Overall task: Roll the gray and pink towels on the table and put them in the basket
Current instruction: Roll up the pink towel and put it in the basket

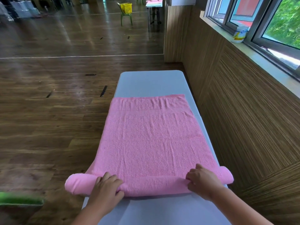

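**Rolling the pink towel (151, 140), early stage.** You are working at the 6 o'clock end of the bench (151, 82), where a short roll (154, 186) is lying across the towel's near edge. The rest of the cloth is lying flat, reaching toward 12 o'clock.

Your left hand (108, 187) is gripping the roll toward 7 o'clock and your right hand (203, 181) toward 5 o'clock. The fingers of both are curled over the top of the roll, and the two hands are well apart. The roll's ends are sticking out past the hands, and the left end is overhanging the bench edge at 8 o'clock.

To do this step well, you are probably best pushing both hands forward at one pace, so the roll is travelling square to the long edges rather than coning. Pressing down lightly while turning is likely to give a tight roll. The faint wrinkles ahead may be worth smoothing first.

The gray towel is not showing. A yellow basket (125, 7) is sitting on a green chair (125, 17) far off at 12 o'clock; whether it is the one meant cannot be told.
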Demonstrator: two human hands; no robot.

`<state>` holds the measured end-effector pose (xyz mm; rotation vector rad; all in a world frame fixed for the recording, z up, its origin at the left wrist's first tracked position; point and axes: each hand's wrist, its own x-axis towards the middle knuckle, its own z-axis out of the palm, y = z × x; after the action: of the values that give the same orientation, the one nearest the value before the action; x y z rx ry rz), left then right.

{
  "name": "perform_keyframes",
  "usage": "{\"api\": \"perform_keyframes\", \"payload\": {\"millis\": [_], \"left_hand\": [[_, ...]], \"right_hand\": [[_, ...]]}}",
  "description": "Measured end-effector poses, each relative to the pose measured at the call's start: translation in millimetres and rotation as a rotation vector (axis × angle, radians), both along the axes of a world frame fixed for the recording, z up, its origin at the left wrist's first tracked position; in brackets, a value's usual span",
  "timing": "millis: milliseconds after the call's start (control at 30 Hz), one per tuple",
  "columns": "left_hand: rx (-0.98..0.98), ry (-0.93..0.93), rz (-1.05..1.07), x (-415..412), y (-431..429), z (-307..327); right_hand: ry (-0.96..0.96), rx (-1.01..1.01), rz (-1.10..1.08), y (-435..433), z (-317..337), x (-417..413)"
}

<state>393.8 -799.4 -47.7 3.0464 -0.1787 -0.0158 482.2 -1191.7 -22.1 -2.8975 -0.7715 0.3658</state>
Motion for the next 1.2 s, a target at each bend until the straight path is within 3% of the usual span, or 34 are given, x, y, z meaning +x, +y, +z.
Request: {"api": "perform_keyframes", "payload": {"millis": [233, 500, 633, 800, 1000, 1200], "left_hand": [[-0.085, -0.091, 0.092, 8, 0, 7], [-0.038, 0.026, 0.027, 0, 4, 6], [0.008, -0.057, 0.021, 4, 5, 5], [-0.033, -0.109, 0.081, 9, -1, 15], [-0.051, 0.015, -0.001, 1, 6, 10], [0.024, -0.014, 0.011, 3, 5, 10]], "right_hand": [[-0.084, 0.187, -0.114, 1, -5, 1], [-0.075, -0.015, 0.005, 0, -2, 1], [0.003, 0.054, 0.014, 1, 3, 8], [-0.052, 0.191, -0.078, 0, -9, 6], [-0.033, -0.028, 0.022, -1, -9, 0], [0.073, -0.035, 0.031, 9, 4, 7]]}}
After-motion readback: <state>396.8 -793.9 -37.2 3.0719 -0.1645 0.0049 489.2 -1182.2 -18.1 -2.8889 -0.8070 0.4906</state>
